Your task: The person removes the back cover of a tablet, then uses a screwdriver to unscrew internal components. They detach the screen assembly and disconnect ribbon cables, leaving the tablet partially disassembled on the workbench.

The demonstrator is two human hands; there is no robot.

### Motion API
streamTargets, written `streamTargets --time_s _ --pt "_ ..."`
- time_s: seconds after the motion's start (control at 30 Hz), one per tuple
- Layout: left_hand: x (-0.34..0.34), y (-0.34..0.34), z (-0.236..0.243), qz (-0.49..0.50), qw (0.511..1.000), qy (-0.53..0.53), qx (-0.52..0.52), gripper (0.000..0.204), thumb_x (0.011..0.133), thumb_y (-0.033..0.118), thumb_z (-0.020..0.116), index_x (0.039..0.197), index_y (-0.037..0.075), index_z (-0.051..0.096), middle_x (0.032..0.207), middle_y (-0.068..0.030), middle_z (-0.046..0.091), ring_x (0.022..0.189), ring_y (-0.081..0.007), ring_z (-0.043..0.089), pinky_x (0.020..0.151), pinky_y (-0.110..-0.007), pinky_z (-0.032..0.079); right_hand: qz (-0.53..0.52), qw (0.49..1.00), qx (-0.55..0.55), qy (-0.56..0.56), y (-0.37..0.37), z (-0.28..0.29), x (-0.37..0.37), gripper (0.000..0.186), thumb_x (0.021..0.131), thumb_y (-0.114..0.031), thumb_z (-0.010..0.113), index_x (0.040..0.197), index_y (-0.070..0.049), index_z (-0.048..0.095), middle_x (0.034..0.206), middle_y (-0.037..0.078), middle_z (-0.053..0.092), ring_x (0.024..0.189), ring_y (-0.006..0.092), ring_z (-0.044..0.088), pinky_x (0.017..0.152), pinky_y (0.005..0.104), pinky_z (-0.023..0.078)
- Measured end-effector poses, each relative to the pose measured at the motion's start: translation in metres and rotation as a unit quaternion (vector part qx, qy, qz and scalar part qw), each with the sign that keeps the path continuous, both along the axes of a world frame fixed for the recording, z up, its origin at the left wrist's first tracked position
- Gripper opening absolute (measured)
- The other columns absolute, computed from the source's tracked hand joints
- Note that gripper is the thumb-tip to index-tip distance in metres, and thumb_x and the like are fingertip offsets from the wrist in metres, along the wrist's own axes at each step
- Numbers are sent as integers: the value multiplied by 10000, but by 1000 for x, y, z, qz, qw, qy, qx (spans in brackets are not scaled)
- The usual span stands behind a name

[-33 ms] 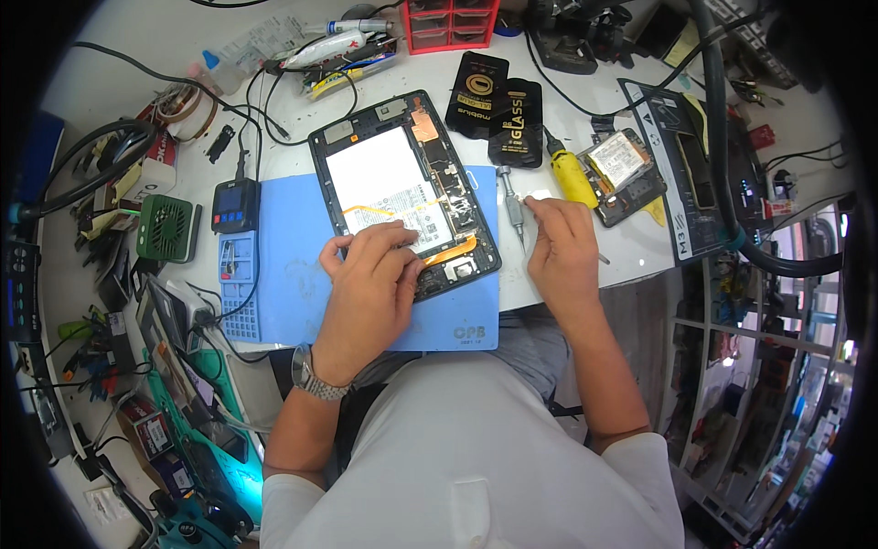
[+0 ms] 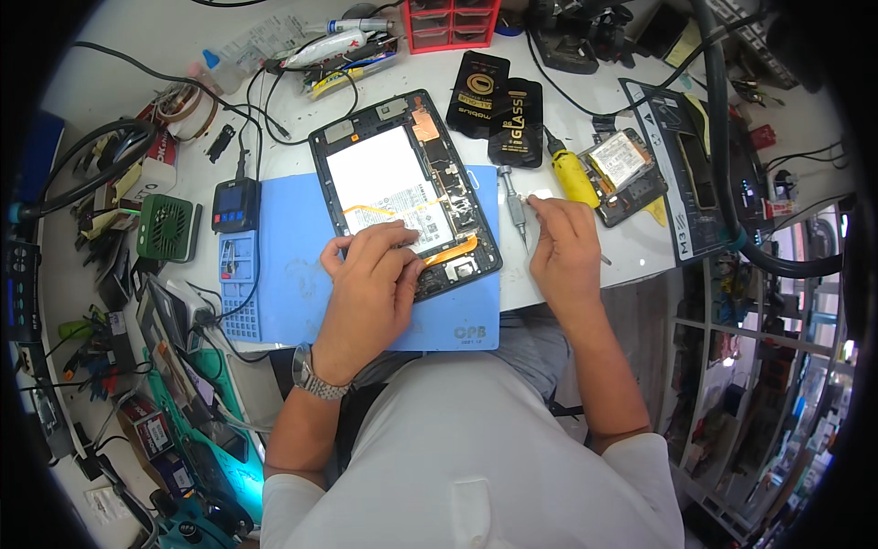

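An opened tablet [image 2: 437, 169] with its white battery [image 2: 370, 169] and circuit boards showing lies tilted on a blue repair mat [image 2: 288, 274]. My left hand [image 2: 370, 274] lies over its lower left part, fingers bent and closed against it. An orange flat cable [image 2: 453, 252] runs close to those fingertips. Right of the mat, my right hand [image 2: 564, 242] has thumb and forefinger pinched together; what they hold is too small to name. A thin metal tip shows past that hand's outer side. Beside its fingertips lies a grey screwdriver [image 2: 512, 201], point toward me.
A yellow bottle [image 2: 573, 178] and an opened phone [image 2: 631, 174] lie at the right. Two black packets [image 2: 515, 123] are behind the screwdriver. On the left stand a small green fan [image 2: 167, 229] and a dark device with a screen [image 2: 235, 203]. Red drawers [image 2: 448, 26] stand at the back.
My right hand has shifted very slightly. My left hand and the tablet look the same.
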State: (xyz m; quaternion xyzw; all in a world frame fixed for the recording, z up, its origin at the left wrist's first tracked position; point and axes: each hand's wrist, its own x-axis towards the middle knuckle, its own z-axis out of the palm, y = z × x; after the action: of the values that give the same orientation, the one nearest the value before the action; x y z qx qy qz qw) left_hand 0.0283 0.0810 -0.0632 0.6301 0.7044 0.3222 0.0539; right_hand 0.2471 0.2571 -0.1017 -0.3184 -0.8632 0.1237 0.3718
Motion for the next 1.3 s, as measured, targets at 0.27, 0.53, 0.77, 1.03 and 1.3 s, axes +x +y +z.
streamTargets --time_s 0.27,0.53,0.77,1.03,1.3 --pt "-1 -4 -6 8 999 -44 16 93 969 57 792 1048 46 743 1283 -73 746 1335 -254 671 1141 -487 331 41 996 -78 20 -11 20 -6 296 876 73 779 1149 -41 763 1303 179 683 1182 387 636 1012 463 540" --pt "-3 -13 -11 31 995 -90 35 127 945 61 812 1061 63 759 1288 -92 755 1346 -287 681 1158 -488 341 221 937 -208 -170 -39 64 -35 238 874 -10 840 1076 -107 758 1692 234 398 1554 478 331 1233 611 287" --pt "2 -35 -5 46 993 -97 41 161 878 2 765 1023 72 758 1290 -120 763 1346 -337 692 1137 -528 353 221 931 -218 -194 -43 69 -40 218 870 3 836 1044 -103 761 1675 236 421 1520 467 370 1224 590 298" --pt "0 -36 -10 38 992 -109 45 180 810 7 775 974 60 724 1305 -127 732 1355 -324 681 1120 -533 342 230 929 -211 -199 -52 67 -52 228 878 -7 832 1079 -93 765 1710 245 379 1519 465 368 1188 572 315" --pt "0 -35 -11 37 993 -102 46 180 779 7 752 950 62 730 1322 -136 731 1338 -339 686 1088 -512 353 251 919 -196 -233 -45 73 -60 251 846 -16 854 1055 -91 737 1739 255 342 1539 490 347 1194 583 305"
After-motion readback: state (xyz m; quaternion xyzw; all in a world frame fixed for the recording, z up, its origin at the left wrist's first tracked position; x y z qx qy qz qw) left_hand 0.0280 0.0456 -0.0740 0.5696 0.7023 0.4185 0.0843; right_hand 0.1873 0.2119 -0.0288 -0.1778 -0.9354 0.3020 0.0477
